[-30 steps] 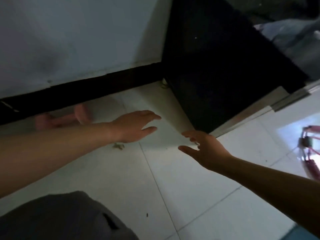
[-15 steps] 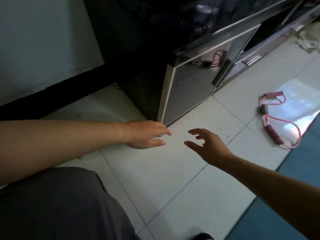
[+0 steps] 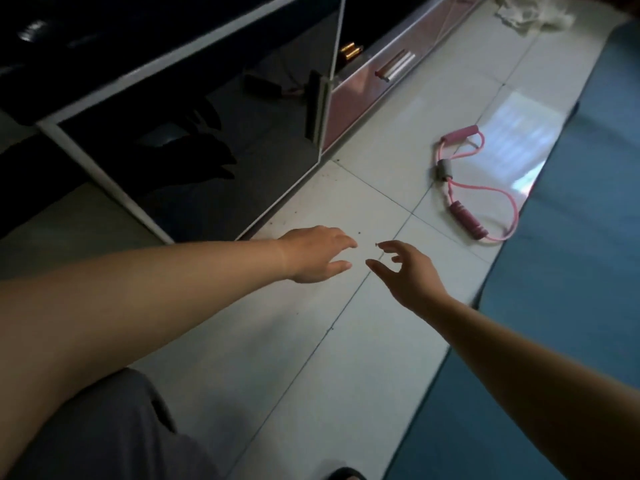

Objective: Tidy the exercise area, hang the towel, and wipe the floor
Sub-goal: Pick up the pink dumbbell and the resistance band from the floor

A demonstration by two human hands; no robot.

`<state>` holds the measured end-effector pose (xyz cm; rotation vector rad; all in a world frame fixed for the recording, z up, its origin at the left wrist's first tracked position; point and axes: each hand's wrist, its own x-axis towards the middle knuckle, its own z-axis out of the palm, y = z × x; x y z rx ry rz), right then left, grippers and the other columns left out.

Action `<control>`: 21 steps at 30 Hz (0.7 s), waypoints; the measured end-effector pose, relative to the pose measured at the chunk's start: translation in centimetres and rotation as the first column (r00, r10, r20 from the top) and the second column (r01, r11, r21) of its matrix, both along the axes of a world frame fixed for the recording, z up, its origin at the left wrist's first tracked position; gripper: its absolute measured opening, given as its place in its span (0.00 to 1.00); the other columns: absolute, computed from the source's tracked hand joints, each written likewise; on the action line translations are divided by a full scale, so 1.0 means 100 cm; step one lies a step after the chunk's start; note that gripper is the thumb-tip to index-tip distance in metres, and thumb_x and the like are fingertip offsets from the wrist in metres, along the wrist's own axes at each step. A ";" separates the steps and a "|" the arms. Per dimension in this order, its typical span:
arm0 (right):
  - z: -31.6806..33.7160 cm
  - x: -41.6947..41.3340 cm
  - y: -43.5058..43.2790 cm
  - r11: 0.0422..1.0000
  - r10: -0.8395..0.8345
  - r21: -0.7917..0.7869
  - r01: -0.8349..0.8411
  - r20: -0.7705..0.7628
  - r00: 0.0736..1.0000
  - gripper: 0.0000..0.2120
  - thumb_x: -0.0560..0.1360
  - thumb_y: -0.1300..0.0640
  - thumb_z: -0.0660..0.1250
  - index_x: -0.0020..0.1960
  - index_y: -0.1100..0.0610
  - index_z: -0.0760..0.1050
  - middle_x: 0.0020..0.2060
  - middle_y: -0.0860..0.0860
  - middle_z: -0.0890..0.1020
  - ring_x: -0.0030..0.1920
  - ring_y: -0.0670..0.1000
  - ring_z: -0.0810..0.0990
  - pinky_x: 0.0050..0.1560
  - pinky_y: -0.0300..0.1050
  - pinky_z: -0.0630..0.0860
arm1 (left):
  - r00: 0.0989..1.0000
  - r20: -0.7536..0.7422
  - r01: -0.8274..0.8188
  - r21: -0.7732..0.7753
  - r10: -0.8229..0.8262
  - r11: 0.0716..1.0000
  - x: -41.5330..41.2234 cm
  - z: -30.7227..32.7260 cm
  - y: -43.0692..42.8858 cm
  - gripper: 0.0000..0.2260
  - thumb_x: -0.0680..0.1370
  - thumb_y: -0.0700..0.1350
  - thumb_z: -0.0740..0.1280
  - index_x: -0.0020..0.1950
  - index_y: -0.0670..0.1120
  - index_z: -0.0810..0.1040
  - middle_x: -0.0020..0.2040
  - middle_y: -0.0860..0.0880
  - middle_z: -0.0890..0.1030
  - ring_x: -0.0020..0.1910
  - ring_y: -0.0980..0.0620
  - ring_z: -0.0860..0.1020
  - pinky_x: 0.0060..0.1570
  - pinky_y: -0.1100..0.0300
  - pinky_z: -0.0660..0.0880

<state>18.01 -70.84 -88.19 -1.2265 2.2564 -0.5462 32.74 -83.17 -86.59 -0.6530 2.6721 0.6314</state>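
Note:
A pink figure-eight resistance band with a grey middle clip lies on the white tiled floor, right of centre. A crumpled white towel lies on the floor at the top right. My left hand and my right hand are stretched out side by side over the tiles, both empty with fingers apart. The band lies beyond my right hand, apart from it.
A low dark cabinet with glossy doors and white trim runs along the left and top. A blue exercise mat covers the floor on the right. My grey-clad knee fills the lower left. Small dark specks dot the tiles.
The view has swung right, away from the wall and the pink dumbbell; the resistance band, towel and mat have come into sight. Both hands stay open and empty.

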 end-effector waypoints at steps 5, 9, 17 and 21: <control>-0.027 -0.051 0.003 0.987 -0.162 0.001 0.162 0.017 0.987 0.22 0.73 0.45 0.67 0.63 0.54 0.72 0.61 0.50 0.76 0.60 0.50 0.74 0.60 0.45 0.72 | 0.998 0.015 -0.053 -0.055 0.054 0.997 -0.069 -0.044 -0.010 0.23 0.81 0.55 0.55 0.75 0.50 0.58 0.74 0.49 0.62 0.71 0.47 0.63 0.65 0.47 0.68; -0.048 -0.091 0.007 0.960 -0.281 0.017 0.281 0.007 0.960 0.22 0.74 0.47 0.67 0.64 0.55 0.72 0.62 0.52 0.76 0.62 0.52 0.73 0.61 0.48 0.71 | 0.993 0.091 -0.068 -0.102 0.077 0.992 -0.104 -0.083 -0.010 0.27 0.80 0.56 0.56 0.76 0.49 0.53 0.77 0.48 0.53 0.75 0.46 0.54 0.69 0.48 0.61; -0.088 -0.122 -0.006 0.945 -0.325 0.023 0.326 -0.053 0.944 0.21 0.75 0.50 0.66 0.65 0.58 0.70 0.65 0.53 0.72 0.66 0.52 0.69 0.63 0.41 0.63 | 0.975 0.164 -0.139 -0.070 0.149 0.988 -0.135 -0.122 -0.018 0.36 0.76 0.63 0.60 0.77 0.56 0.46 0.78 0.53 0.40 0.77 0.47 0.42 0.73 0.42 0.51; -0.095 -0.143 -0.021 0.950 -0.310 -0.002 0.312 -0.115 0.944 0.23 0.74 0.51 0.67 0.66 0.58 0.69 0.67 0.54 0.69 0.67 0.54 0.67 0.66 0.46 0.64 | 0.979 0.136 -0.141 -0.074 0.150 0.987 -0.134 -0.129 -0.022 0.37 0.74 0.65 0.61 0.76 0.58 0.47 0.78 0.54 0.41 0.77 0.48 0.42 0.72 0.41 0.51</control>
